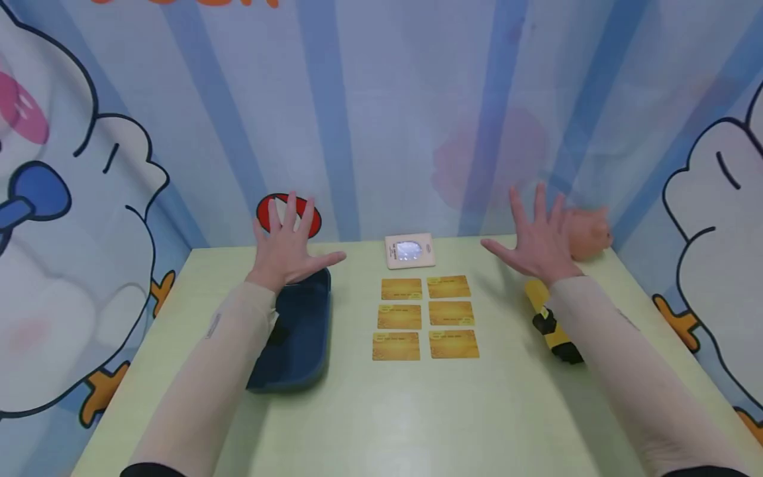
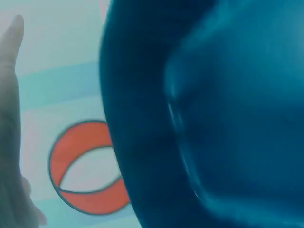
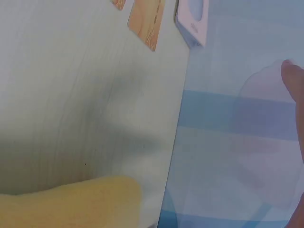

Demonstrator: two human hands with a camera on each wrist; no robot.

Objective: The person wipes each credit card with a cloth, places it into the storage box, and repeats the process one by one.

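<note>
The person's left arm (image 1: 208, 361) and right arm (image 1: 616, 371), in long pale beige cloth sleeves (image 1: 241, 318), stretched forward, well apart. The left grip (image 1: 283, 252), a bare hand, showed its back to the head camera, fingers (image 1: 290, 212) straight and spread, thumb (image 1: 324, 260) turned inward. The right grip (image 1: 540, 245), also a bare hand, mirrored it, thumb pointing left.

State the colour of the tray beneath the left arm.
The tray is dark blue; it shows best in the head view.
</note>
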